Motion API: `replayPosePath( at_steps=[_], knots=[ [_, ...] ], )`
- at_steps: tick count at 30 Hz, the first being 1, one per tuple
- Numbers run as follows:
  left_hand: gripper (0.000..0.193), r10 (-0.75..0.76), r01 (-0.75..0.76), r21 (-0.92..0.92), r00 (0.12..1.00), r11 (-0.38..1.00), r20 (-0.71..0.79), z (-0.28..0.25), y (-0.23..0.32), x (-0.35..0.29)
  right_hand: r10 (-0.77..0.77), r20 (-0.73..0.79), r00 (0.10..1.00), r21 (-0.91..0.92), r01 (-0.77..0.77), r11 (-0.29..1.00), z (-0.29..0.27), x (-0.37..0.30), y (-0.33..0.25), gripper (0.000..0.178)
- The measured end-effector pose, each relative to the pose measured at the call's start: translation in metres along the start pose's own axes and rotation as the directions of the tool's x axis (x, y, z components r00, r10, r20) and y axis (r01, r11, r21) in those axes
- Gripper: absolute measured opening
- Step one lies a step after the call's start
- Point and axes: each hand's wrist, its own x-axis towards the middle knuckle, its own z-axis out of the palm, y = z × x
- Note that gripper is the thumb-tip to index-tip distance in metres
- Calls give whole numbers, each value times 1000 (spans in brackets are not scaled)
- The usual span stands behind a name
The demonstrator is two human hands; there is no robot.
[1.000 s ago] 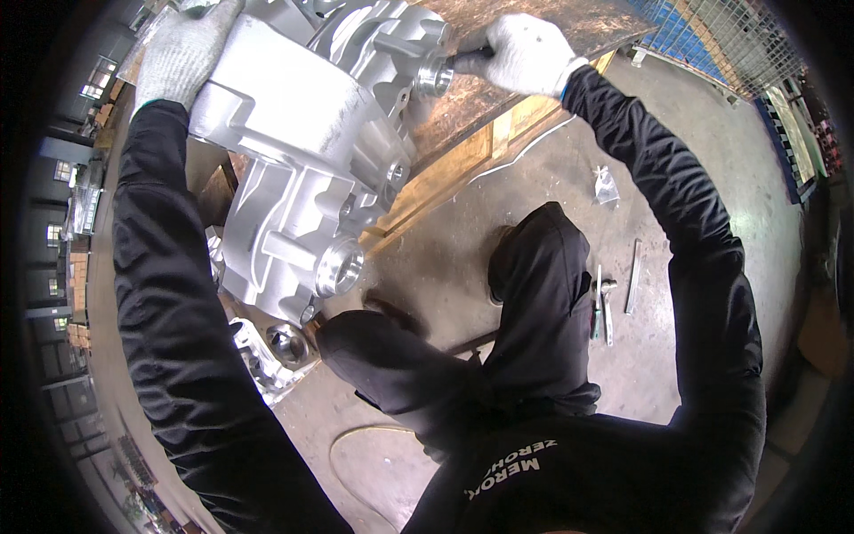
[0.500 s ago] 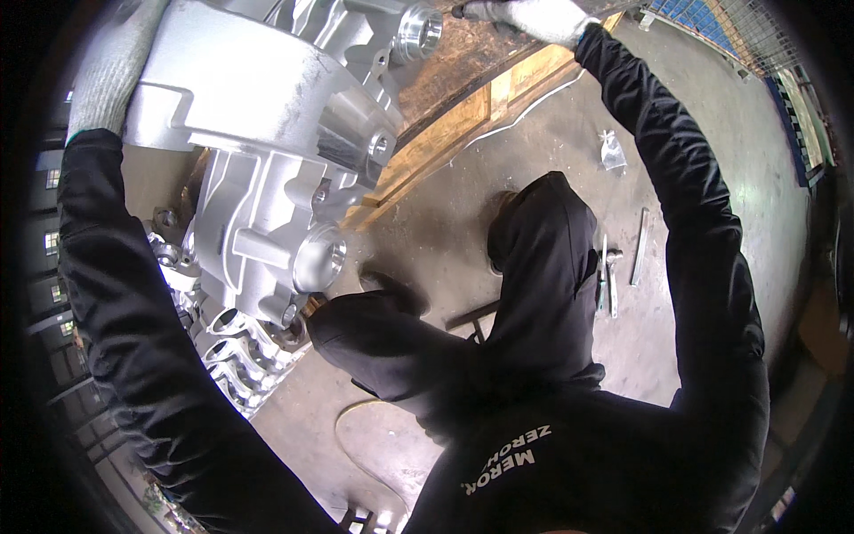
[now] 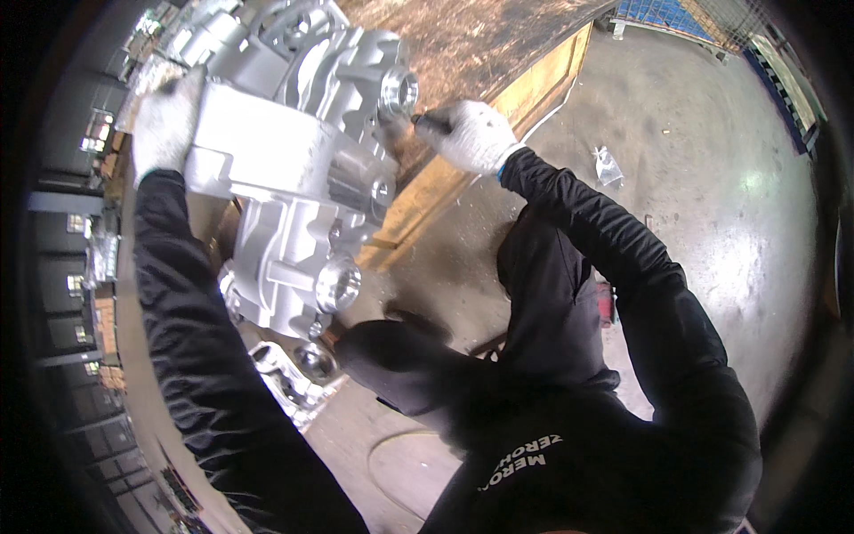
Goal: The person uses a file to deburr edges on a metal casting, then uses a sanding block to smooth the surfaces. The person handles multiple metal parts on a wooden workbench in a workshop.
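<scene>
A large silver metal casting (image 3: 267,147) with round bored openings stands on the wooden bench at the upper left. My left hand (image 3: 166,125), in a white knitted glove, is closed over the casting's left edge. To the right of the casting, my gloved right hand (image 3: 476,138) is closed around a slim tool with a dark end (image 3: 433,123), which points at the casting. The tool's far part is blurred beside a bored round boss (image 3: 399,90), so I cannot tell its kind or whether it touches.
The worn wooden bench top (image 3: 480,44) has a pale timber side (image 3: 543,76). Smaller silver castings (image 3: 298,374) lie below the large one. On the floor are a clear plastic bag (image 3: 608,166) and a thin hose (image 3: 372,458). A wire cage (image 3: 685,20) stands far right.
My right hand has come left and nearer, from the bench's far edge to beside the casting. The view has shifted; my left hand stays on the casting's left edge.
</scene>
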Motion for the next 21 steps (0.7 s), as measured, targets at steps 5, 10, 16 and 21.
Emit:
replayPosePath(
  at_steps=[5,10,16,21],
  knots=[
    [63,-16,13,66,999,998,35,5,33,-6,-104,-68,992,-360,73,930,-42,15,-27,31],
    [68,41,-41,-14,999,999,17,-2,10,-7,-225,-11,974,-424,199,883,-72,48,-41,31],
    [71,32,-29,-44,998,999,60,-7,15,-17,-71,69,995,-320,89,943,-91,74,-9,50],
    [66,55,-56,57,998,997,28,-26,18,-19,-14,101,995,17,12,1000,-39,69,51,49]
  ],
)
